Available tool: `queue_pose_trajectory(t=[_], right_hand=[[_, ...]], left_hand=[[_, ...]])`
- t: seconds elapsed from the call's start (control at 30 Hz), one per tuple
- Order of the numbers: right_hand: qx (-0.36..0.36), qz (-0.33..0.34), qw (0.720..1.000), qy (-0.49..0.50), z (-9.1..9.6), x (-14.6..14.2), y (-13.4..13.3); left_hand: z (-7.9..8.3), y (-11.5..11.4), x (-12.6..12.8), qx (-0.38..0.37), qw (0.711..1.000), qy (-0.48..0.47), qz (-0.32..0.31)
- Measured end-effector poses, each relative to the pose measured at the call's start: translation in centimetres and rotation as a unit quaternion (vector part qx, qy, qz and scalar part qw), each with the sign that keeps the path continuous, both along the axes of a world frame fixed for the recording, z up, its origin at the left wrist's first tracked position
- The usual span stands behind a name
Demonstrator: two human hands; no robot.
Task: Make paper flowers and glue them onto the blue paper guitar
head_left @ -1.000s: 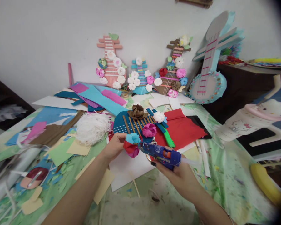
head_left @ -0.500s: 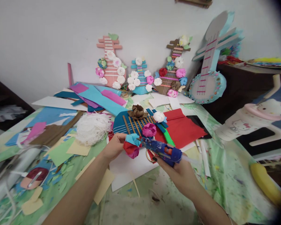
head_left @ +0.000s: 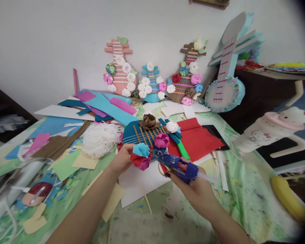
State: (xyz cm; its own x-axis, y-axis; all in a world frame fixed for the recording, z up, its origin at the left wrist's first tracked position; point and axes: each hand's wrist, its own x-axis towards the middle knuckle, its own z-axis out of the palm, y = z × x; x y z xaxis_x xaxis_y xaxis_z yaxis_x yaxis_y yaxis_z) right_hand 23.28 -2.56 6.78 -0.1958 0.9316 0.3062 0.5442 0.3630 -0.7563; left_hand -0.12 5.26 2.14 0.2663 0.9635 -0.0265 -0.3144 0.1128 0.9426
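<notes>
Pinched in my left hand (head_left: 122, 158) is a paper flower (head_left: 140, 156) with light blue, red and magenta parts. My right hand (head_left: 193, 189) grips a blue hot glue gun (head_left: 178, 165), its nozzle pointing left at the flower's right side. Whether the tip touches the paper I cannot tell. Just beyond both hands lies a dark blue paper lute (head_left: 131, 131) with brown strips and white strings. It carries a brown paper flower (head_left: 149, 121), a magenta one (head_left: 162, 140) and a white one (head_left: 172, 126).
A ball of white string (head_left: 101, 139) and paper scraps (head_left: 66, 166) cover the left. Red paper (head_left: 198, 139) and a bright green tool (head_left: 184, 149) lie right of the lute. Decorated lutes (head_left: 150, 83) lean on the wall. A tumbler (head_left: 266, 132) stands at right.
My left hand has shifted slightly left with the paper flower, turning it a little. The glue gun has stayed nearly in place, so its nozzle sits a bit further from the flower's middle.
</notes>
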Motion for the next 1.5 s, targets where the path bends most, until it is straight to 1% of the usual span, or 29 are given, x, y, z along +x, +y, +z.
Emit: queue_pose_trajectory(t=[0.27,0.4,0.6,0.73,0.8,0.87,1.0,1.17,1.37,1.5], right_hand=[[-0.014,-0.009,1.000,-0.027,0.6,0.2,-0.2],[-0.019,-0.005,1.000,-0.016,0.8,0.2,-0.3],[-0.018,-0.002,1.000,-0.016,0.2,0.1,-0.4],[0.013,-0.011,1.000,-0.023,-0.2,0.0,-0.7],[0.020,-0.006,0.999,-0.029,-0.3,-0.1,-0.8],[0.012,0.007,0.999,-0.030,-0.3,-0.2,-0.9],[-0.006,0.012,1.000,-0.011,-0.2,-0.5,-0.9],[-0.004,0.016,1.000,0.000,0.1,-0.8,-0.9],[0.014,0.020,1.000,0.001,-0.6,-1.0,-0.8],[0.017,0.008,1.000,0.011,-1.0,-1.2,-0.9]], left_hand=[[0.7,-0.2,0.3,0.006,1.000,-0.013,0.004],[0.7,-0.2,0.3,0.008,0.999,-0.039,0.027],[0.5,0.0,0.4,0.008,0.997,-0.057,0.043],[0.3,0.0,0.5,0.020,0.996,-0.068,0.061],[0.3,0.1,0.6,0.025,0.994,-0.074,0.074],[0.2,0.1,0.6,0.018,0.993,-0.083,0.081],[0.1,0.1,0.7,0.001,0.994,-0.078,0.074],[-0.2,0.0,0.8,0.013,0.997,-0.045,0.061],[-0.7,-0.1,0.8,0.020,0.999,-0.024,0.033],[-0.5,-0.1,0.8,0.025,0.999,-0.026,0.034]])
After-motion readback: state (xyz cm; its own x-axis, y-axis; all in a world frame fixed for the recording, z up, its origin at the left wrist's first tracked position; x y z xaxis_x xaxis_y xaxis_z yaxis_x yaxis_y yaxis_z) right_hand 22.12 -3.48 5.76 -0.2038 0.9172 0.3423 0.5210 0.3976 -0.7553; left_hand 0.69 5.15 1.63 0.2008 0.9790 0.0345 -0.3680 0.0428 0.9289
